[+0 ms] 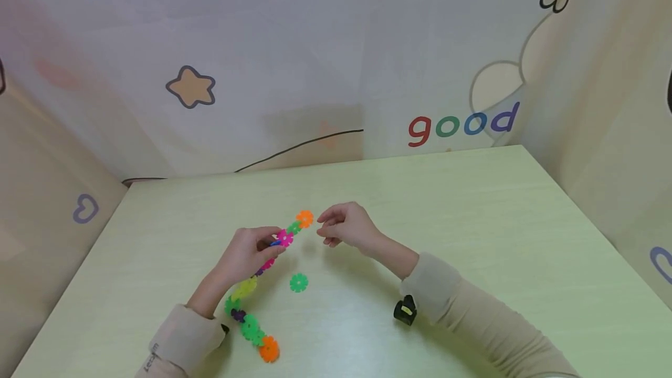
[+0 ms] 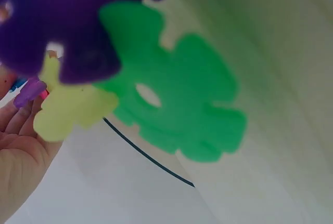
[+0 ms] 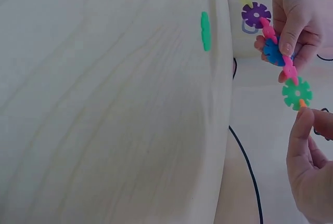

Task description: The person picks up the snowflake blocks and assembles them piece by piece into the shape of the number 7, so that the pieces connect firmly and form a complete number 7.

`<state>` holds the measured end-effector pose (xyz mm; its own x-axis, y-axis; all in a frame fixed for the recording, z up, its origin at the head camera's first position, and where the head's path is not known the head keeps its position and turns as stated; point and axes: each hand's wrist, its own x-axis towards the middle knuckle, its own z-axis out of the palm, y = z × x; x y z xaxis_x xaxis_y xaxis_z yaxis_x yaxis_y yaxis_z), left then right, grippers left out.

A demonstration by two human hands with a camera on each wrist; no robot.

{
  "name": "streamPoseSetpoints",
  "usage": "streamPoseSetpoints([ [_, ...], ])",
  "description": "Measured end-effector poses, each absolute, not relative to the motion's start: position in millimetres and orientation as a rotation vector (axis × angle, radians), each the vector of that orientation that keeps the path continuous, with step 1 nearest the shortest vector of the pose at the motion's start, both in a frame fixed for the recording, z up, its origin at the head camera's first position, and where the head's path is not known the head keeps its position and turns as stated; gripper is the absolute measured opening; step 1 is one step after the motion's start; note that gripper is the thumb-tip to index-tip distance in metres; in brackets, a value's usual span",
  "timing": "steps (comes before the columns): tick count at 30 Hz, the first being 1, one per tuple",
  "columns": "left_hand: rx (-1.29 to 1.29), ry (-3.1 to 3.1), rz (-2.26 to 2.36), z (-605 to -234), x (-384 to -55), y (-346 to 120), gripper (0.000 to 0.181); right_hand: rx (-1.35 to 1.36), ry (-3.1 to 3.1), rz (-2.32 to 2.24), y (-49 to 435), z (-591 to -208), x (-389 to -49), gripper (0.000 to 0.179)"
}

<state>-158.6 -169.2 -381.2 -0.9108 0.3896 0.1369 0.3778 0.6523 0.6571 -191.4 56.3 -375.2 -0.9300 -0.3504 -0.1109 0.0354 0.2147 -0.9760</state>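
A chain of notched plastic linking discs hangs from my left hand (image 1: 244,252), whose thumb and fingers pinch it near a pink disc (image 1: 285,238) and a blue disc (image 3: 273,52). Beyond the pinch, a green disc (image 3: 297,94) and an orange disc (image 1: 304,219) form the upper end. Just right of that orange disc is my right hand (image 1: 349,227), fingers loosely bent, a small gap showing in the head view. The chain trails down past a yellow disc (image 1: 244,287) to another orange disc (image 1: 269,349). Large in the left wrist view are a purple disc (image 2: 31,26) and a green disc (image 2: 182,89).
One loose green disc (image 1: 298,283) lies on the pale table (image 1: 472,220), between the hands and nearer the person. A black wrist-worn device (image 1: 405,310) shows by the right sleeve. Printed cloth (image 1: 315,45) walls the table's back and sides.
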Motion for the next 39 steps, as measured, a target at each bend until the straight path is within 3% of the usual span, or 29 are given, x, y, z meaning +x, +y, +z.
streamPoseSetpoints([
  [20,0.359,2.830,1.253,-386.0,-168.5,-179.5,0.034,-0.669,2.328,-1.391,51.4,-391.8,-177.1,0.022],
  [39,0.378,2.801,1.296,-386.4,-170.6,-180.5,0.032,-0.834,2.334,-1.175,27.0,-406.2,-167.2,0.025],
])
